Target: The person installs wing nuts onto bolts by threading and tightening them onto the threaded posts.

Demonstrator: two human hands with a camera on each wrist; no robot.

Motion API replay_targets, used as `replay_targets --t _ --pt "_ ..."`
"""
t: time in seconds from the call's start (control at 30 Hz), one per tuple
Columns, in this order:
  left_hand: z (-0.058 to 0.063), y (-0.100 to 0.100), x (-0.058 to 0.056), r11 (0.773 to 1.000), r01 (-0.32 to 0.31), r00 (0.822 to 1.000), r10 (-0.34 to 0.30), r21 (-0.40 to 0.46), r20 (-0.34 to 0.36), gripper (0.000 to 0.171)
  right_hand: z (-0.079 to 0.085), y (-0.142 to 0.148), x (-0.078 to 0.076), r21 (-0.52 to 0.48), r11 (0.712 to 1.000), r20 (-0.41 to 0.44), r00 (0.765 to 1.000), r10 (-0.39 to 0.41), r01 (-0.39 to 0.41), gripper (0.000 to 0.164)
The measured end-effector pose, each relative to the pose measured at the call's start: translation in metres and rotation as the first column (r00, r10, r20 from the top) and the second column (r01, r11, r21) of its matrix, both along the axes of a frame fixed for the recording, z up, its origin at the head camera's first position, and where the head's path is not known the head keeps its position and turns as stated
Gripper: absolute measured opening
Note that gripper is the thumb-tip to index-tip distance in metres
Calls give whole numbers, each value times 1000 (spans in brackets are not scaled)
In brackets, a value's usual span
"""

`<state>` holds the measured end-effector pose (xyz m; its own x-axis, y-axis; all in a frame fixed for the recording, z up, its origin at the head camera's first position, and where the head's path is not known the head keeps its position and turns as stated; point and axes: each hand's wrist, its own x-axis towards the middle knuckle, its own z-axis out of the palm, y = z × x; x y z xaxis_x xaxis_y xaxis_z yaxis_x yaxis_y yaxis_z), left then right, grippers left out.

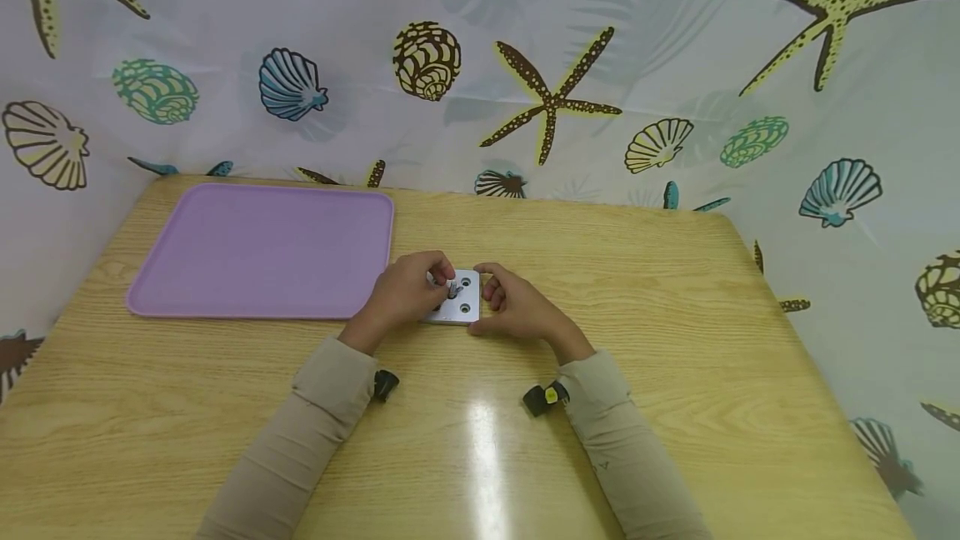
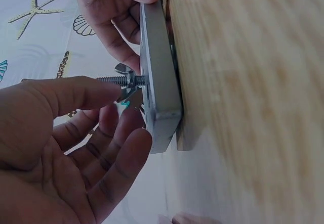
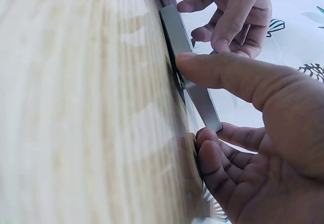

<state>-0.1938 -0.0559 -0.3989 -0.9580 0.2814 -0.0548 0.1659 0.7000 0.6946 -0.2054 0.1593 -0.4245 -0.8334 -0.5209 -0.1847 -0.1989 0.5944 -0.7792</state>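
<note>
A square silver metal plate (image 1: 472, 297) with countersunk holes lies flat at the middle of the table, beside the tray. A threaded bolt (image 2: 105, 80) stands up from its face, carrying a wing nut (image 2: 131, 80) close to the plate. My left hand (image 1: 403, 288) pinches the wing nut between thumb and fingers; the fingertips behind it are partly hidden in the left wrist view. My right hand (image 1: 523, 305) grips the plate from the right, thumb on the near edge and fingers at the far edge. A narrow dark gap shows under the plate in both wrist views.
A lilac tray (image 1: 270, 252) lies on the left of the wooden table (image 1: 637, 298), its right edge near my left hand. A cloth (image 1: 525, 7) printed with shells and starfish hangs behind and at the sides. Dark wrist-camera mounts (image 1: 386, 385) sit at both cuffs.
</note>
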Motion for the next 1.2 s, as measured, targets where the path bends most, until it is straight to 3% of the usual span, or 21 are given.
replay_targets --t 0.2,0.43,1.2 --pt "1 0 1 1000 -19 1000 19 1 1 11 2 0 1 3 1000 -4 1000 6 -6 84" --pt "2 -1 0 999 39 999 -39 -1 27 24 1 0 0 -10 1000 -11 1000 13 -13 83" --pt "2 -1 -1 1000 8 1000 -8 -16 1 13 1 1 -2 -1 1000 5 1000 9 -9 84"
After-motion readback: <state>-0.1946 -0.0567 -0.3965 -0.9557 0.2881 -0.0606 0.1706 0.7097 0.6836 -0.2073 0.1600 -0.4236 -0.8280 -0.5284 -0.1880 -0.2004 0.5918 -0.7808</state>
